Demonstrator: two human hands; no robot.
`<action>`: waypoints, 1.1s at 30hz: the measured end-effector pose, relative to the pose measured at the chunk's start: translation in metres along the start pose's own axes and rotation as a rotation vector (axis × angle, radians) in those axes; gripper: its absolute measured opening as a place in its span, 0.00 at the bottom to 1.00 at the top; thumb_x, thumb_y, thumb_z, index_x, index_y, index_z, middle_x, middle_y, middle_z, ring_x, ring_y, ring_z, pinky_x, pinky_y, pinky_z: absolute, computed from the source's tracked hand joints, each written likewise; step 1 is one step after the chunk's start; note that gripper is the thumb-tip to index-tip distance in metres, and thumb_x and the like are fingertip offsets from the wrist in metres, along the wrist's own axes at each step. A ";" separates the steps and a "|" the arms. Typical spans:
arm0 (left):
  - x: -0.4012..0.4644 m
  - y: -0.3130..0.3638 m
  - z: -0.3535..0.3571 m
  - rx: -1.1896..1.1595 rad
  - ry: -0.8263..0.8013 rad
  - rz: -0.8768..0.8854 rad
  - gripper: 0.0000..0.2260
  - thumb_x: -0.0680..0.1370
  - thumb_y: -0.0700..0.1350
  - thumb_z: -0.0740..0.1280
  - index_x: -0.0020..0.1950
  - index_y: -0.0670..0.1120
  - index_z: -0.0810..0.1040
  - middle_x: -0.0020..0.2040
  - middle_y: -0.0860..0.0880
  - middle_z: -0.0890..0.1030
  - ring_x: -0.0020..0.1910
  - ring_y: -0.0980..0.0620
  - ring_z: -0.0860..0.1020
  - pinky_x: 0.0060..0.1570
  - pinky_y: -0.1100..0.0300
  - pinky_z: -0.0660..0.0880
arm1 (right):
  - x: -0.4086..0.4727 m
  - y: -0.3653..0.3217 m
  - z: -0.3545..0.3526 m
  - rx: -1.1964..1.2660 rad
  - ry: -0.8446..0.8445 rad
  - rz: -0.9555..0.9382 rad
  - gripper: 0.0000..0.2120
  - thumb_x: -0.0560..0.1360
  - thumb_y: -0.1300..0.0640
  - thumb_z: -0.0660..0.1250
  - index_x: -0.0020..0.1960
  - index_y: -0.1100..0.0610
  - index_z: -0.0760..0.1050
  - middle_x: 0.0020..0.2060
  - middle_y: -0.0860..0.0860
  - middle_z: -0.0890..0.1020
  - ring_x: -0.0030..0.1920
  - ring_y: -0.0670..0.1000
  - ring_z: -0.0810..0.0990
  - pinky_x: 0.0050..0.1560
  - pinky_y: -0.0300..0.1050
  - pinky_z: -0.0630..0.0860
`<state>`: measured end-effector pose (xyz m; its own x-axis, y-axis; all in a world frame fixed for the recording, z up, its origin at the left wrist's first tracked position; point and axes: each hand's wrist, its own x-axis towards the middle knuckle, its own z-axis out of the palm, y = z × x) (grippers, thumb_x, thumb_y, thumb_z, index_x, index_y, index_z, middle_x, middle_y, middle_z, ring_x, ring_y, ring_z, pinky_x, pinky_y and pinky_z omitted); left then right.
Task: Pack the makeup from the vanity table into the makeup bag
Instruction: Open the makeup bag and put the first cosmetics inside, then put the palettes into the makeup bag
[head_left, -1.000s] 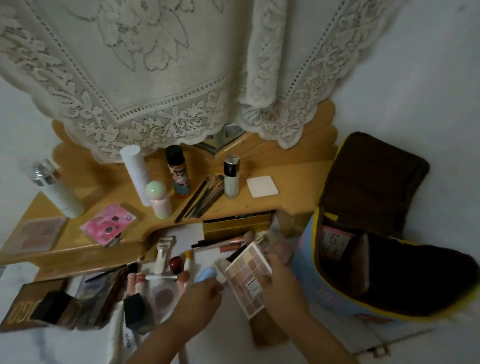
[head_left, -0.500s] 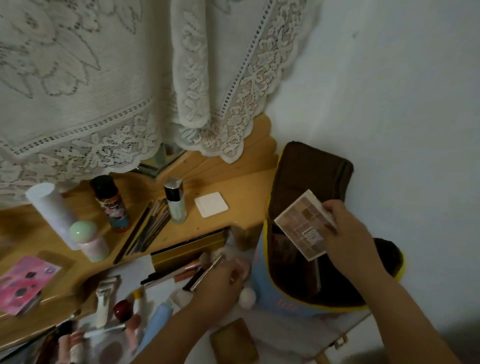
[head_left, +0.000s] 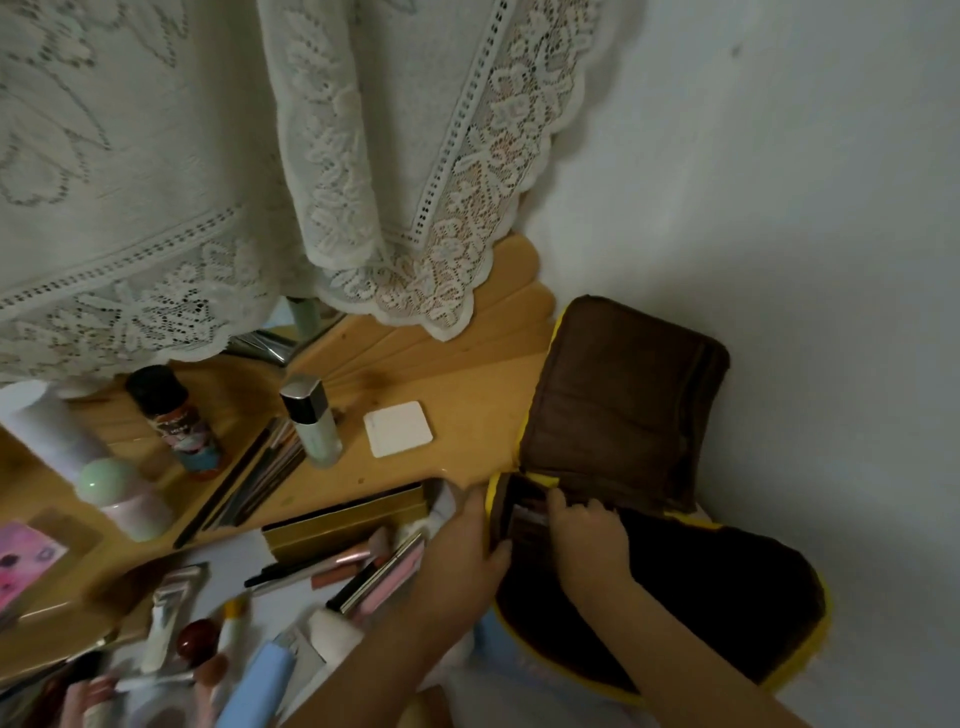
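Your brown-lined makeup bag with yellow piping (head_left: 649, 561) stands open at the right end of the wooden tabletop (head_left: 467, 410), its padded lid flap leaning back against the wall. Your right hand (head_left: 587, 535) is inside the bag's mouth, its fingers (head_left: 558, 501) curled down onto a flat item tucked against the bag's near-left wall; the light in there is poor, so it is probably the palette going into a pocket, but you cannot be sure what the fingers grip. Your left hand (head_left: 467, 545) rests against the outside of that same wall, thumb at the rim, bracing it; how far its fingers curl round the edge cannot be told.

Just left of the bag lie a gold rectangular tin (head_left: 343, 519), a rose-handled brush (head_left: 353, 556) and a pink tube (head_left: 384, 577). Further left of the bag stand a silver-capped pale green bottle (head_left: 311, 421), a flat white square compact (head_left: 397, 428), a dark-capped printed bottle (head_left: 176, 415) and a mint-domed pink jar (head_left: 124, 499). A light blue tube (head_left: 260, 686) lies nearer you.

Most of the makeup is unpacked. The risk here: the bag sits at the tabletop's edge, and a hard push into the pocket could tip or slide it off if your left hand lets go. Your left forearm also hangs over the loose brushes, and could sweep them off.
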<state>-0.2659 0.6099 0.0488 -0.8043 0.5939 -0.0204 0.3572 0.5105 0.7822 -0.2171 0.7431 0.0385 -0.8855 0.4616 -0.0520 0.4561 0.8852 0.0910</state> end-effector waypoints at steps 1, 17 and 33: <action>0.001 -0.001 0.001 -0.001 0.010 -0.009 0.28 0.75 0.42 0.65 0.73 0.51 0.59 0.64 0.49 0.76 0.62 0.49 0.75 0.57 0.63 0.70 | 0.000 0.000 0.003 -0.016 0.027 0.006 0.16 0.66 0.56 0.73 0.51 0.57 0.74 0.39 0.57 0.83 0.43 0.59 0.81 0.42 0.50 0.76; -0.044 -0.009 -0.005 0.082 0.076 -0.274 0.07 0.79 0.46 0.61 0.49 0.45 0.78 0.45 0.49 0.79 0.45 0.53 0.77 0.44 0.62 0.72 | -0.023 0.016 -0.008 0.182 -0.004 -0.141 0.14 0.77 0.54 0.60 0.62 0.54 0.71 0.59 0.53 0.75 0.62 0.55 0.70 0.61 0.50 0.70; -0.207 -0.072 -0.064 0.199 0.232 -0.511 0.07 0.78 0.46 0.61 0.55 0.54 0.75 0.46 0.55 0.74 0.47 0.57 0.72 0.43 0.68 0.65 | -0.126 -0.082 -0.026 0.280 -0.566 -0.594 0.04 0.76 0.50 0.61 0.47 0.49 0.68 0.50 0.51 0.77 0.52 0.52 0.76 0.47 0.42 0.69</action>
<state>-0.1553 0.4107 0.0362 -0.9724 0.1023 -0.2099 -0.0386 0.8162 0.5765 -0.1454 0.6106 0.0638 -0.8411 -0.1884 -0.5070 0.0031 0.9357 -0.3528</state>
